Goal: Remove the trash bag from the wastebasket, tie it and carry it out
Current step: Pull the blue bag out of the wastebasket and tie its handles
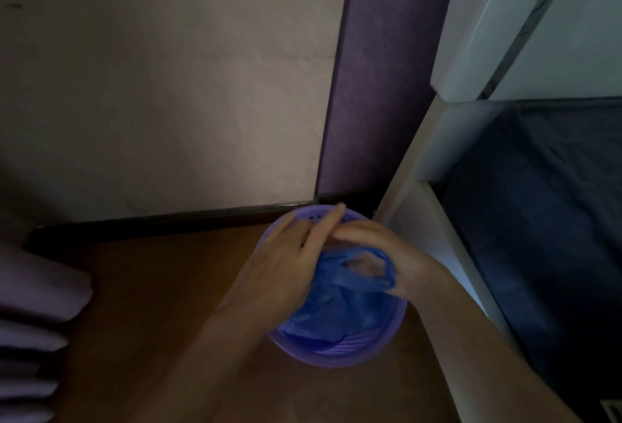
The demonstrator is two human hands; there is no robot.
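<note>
The scene is dimly lit and a cool, purplish cast is spread over everything. The brightest patch is seen on the pale wall (188, 92), where soft light falls from the upper side and fades downward. A deep shadow is cast across the lower left of the wall and along the dark baseboard (168, 220). The white furniture (505, 18) at the upper right is lit more evenly, without glare. Motion blur is noticed on both hands, the left hand (286, 271) and the right hand (380, 251), and their edges are smeared. Straight lines are bent near the borders by the wide lens. Fine detail is lost to grain and softness throughout.
</note>
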